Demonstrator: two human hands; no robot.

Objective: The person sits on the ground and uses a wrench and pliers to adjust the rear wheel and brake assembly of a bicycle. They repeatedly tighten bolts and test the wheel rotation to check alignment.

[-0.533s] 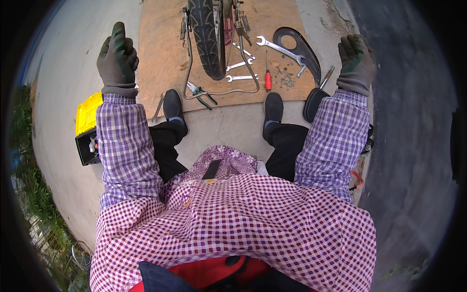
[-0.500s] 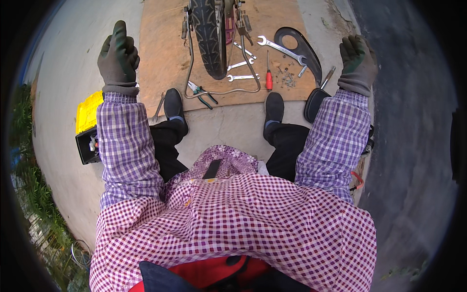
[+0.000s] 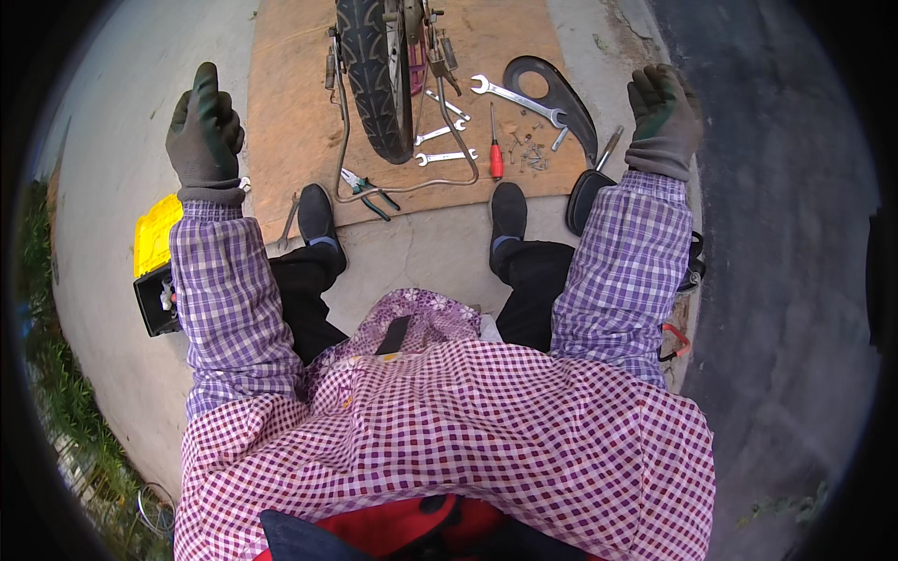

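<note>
Both hands wear grey gloves with green patches and are raised, wide apart. My left hand (image 3: 206, 136) is a loose fist with one digit stretched up, and nothing shows in it. On the other side my right hand (image 3: 662, 122) has its fingers curled in, with no object visible. Neither touches anything. Between them, a bicycle wheel (image 3: 372, 93) with a black tyre stands over a brown board (image 3: 290, 103), a bent metal stand (image 3: 412, 190) around it. Beside the wheel lie several wrenches (image 3: 447, 158), a larger open-ended wrench (image 3: 517, 100) and a red-handled screwdriver (image 3: 496, 161).
Pliers (image 3: 370, 194) lie by my left shoe (image 3: 316, 220). Loose screws (image 3: 533, 154) are scattered near a black curved guard (image 3: 572, 105). A bicycle saddle (image 3: 582, 201) rests at the board's right corner. Beyond my left sleeve stands a black box (image 3: 154, 304) with a yellow lid (image 3: 156, 234).
The view has shifted, so the wheel, tools and board sit slightly lower and further left. Both hands stay raised in nearly the same pose. No tool has visibly moved.
</note>
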